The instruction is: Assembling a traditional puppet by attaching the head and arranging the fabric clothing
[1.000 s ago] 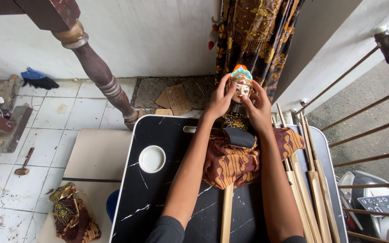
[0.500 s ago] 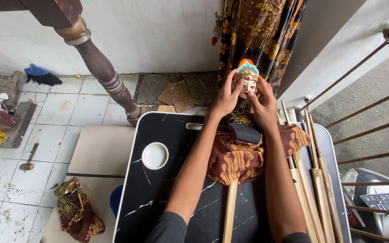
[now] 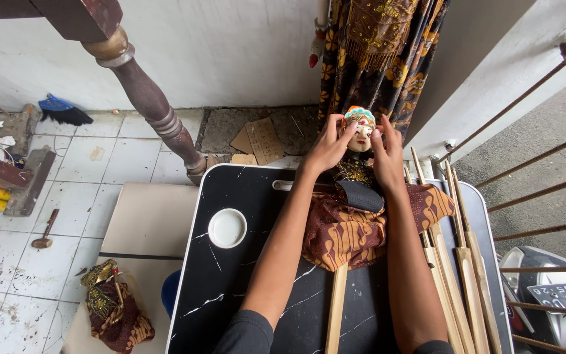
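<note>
While both hands point(image 3: 358, 147) still grip the puppet's head point(image 3: 360, 129), little has changed beyond a slight camera shift.

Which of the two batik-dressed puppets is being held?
The puppet on the black table, its head between the left hand and right hand; the other puppet lies untouched on the floor.

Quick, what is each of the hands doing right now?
Left hand: fingers closed on the puppet's head.
Right hand: fingers on the head's other side.
</note>
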